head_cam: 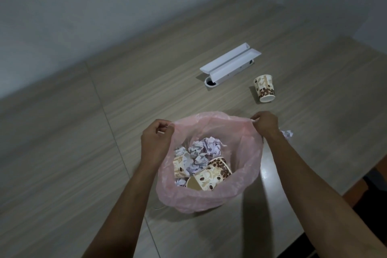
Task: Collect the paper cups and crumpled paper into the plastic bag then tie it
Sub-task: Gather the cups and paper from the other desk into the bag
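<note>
A pink plastic bag (247,165) stands open on the table. My left hand (156,140) pinches its rim on the left side and my right hand (266,122) pinches the rim on the right, holding the mouth wide. Inside lie several crumpled paper balls (204,150) and paper cups with a coffee-bean print (213,174). One more paper cup (265,88) lies tipped on the table beyond my right hand. A crumpled paper ball (287,133) sits on the table just right of my right wrist, partly hidden by it.
The wooden table (83,153) stretches left and back to a grey wall. A white cable-port cover (230,63) stands open behind the bag, with a dark round hole at its left end. The table's right edge runs near my right forearm.
</note>
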